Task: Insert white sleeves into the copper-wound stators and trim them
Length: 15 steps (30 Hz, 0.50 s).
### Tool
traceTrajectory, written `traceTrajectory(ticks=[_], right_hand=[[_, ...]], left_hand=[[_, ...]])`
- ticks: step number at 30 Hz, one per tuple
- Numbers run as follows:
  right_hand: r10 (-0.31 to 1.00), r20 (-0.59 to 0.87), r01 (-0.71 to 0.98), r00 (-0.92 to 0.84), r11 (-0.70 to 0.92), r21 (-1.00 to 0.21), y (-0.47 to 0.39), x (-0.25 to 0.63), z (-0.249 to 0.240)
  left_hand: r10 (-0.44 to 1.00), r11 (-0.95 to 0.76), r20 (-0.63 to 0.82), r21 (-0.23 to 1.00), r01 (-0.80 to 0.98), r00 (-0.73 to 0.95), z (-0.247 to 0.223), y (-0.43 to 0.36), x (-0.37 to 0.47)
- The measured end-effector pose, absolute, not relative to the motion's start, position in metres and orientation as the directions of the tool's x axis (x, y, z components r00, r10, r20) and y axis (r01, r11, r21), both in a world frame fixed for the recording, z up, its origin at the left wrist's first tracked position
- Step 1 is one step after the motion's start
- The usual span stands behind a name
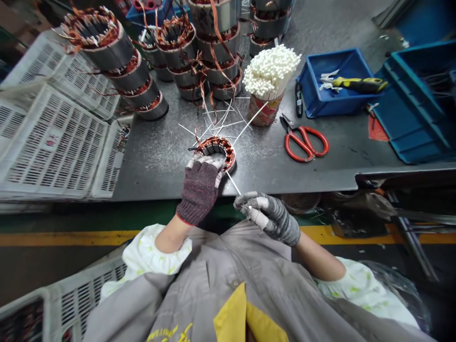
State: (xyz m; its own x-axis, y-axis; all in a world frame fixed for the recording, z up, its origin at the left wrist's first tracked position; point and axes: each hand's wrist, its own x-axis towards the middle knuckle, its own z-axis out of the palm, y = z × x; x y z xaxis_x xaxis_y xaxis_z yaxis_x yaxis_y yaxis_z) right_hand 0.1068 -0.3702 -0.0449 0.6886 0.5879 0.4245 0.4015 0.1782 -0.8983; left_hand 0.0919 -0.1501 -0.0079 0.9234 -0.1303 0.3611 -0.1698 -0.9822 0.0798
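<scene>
Two gloved hands — left hand [200, 186] grips the stator [218, 149]; right hand [265, 213] pinches a white tube [233, 183].

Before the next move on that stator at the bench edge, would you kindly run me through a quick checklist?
1. Left hand steadies the stator: ok.
2. Right hand pinches a white strip: ok.
3. Strip tip seated in a slot: cannot tell.
4. Spare strips in the cup nearby: ok.
5. Red scissors clear of the hands: ok.
6. Stator fully on the table: ok, though near its edge.
</scene>
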Motion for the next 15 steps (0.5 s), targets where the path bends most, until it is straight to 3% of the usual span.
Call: traceTrajectory(ticks=[4,10,15], right_hand=[[0.540,0.441,0.426,0.717,0.161,-0.890,-0.361,0.113,-0.035],[0.495,0.359,0.425,0.791,-0.022,-0.905,-0.378,0.102,-0.016],[0.527,0.365,0.404,0.768,0.045,-0.914,-0.376,0.099,-0.012]], left_hand=[[-0.130,-0.983,0.367,0.071,-0.167,0.921,-0.006,-0.151,0.092],[-0.143,-0.978,0.367,0.093,-0.189,0.919,-0.004,-0.151,0.093],[-0.115,-0.983,0.361,0.092,-0.158,0.926,-0.006,-0.151,0.092]])
